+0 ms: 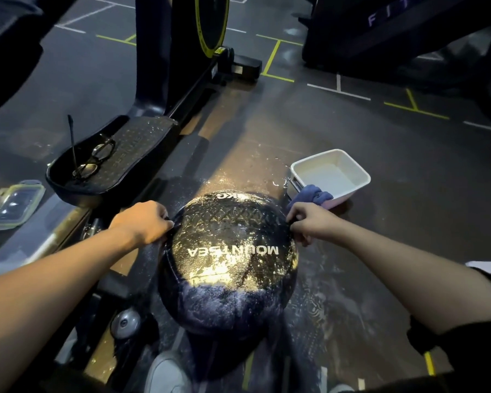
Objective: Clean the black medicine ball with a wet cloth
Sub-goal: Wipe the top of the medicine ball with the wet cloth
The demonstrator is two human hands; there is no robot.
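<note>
Black medicine ball (230, 262): wet, on the floor before us. Our left hand (142, 222) and right hand (309, 222) grip its opposite sides, fingers curled. Blue cloth (312, 195) beyond the ball, draped over the white tub (352, 165) rim.

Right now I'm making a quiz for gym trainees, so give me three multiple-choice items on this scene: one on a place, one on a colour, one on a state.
1. Where do the glasses lie?
A. on the machine's footplate
B. in the white tub
C. on the ball

2. What colour is the cloth?
A. red
B. blue
C. yellow

3. What are the left hand and right hand doing?
A. hanging idle
B. wringing the cloth
C. holding the black medicine ball at its sides

Answers: 1 A, they sit on the textured plate. 2 B, it hangs over the white tub's rim. 3 C, fingers curl at both edges.
</note>
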